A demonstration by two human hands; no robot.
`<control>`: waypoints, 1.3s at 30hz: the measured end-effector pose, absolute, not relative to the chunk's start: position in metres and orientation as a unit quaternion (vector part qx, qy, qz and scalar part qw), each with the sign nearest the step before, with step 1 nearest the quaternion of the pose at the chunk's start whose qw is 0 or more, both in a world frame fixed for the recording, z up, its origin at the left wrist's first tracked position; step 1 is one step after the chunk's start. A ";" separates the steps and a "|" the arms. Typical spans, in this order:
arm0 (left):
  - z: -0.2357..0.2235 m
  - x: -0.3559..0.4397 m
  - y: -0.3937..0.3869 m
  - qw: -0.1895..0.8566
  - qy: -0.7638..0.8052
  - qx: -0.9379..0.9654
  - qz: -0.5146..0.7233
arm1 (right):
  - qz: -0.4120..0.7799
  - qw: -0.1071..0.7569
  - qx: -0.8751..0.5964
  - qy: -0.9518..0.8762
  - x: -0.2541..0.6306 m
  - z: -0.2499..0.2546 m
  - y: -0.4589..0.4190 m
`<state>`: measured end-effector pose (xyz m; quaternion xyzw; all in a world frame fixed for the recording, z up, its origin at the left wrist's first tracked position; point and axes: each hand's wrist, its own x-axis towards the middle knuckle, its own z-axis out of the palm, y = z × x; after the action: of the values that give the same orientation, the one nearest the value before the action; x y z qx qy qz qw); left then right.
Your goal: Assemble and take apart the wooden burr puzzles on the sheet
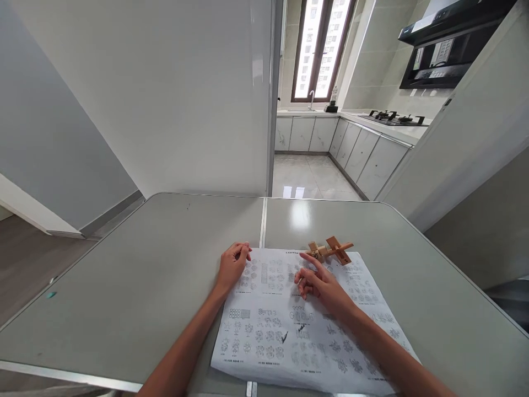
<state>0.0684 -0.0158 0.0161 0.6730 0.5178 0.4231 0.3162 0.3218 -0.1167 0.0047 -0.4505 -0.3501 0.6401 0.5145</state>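
Note:
A large white sheet of paper [285,314], printed with rows of small line drawings and two dark check marks, lies flat in front of me. My left hand [234,266] rests at its upper left edge, fingers curled in, with nothing visible in them. Over the upper middle of the sheet is my right hand [316,281]. Its index finger stretches toward the top edge while the other fingers bend loosely, holding nothing. Just beyond that fingertip, at the sheet's top edge, sits a wooden assembly of crossed pieces [339,251]. The index finger partly overlaps the assembly's left end in view.
The grey table [124,286] has a seam down its middle. A small green bit [51,295] lies near its left edge. Past the far edge stand a light panel [198,99] and a kitchen with white cabinets [312,134] and a stove [394,118].

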 end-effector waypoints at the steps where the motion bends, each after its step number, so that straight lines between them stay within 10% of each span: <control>1: 0.016 0.068 -0.015 0.315 0.521 0.671 0.424 | 0.639 0.517 -0.449 -0.348 0.322 0.004 -0.116; 39: 0.011 0.066 -0.009 0.332 0.538 0.644 0.430 | 0.616 0.484 -0.436 -0.443 0.323 -0.010 -0.112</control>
<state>0.0661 -0.0088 0.0106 0.6442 0.5381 0.4304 0.3319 0.3233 -0.1125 -0.0099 -0.4357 -0.4425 0.6161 0.4845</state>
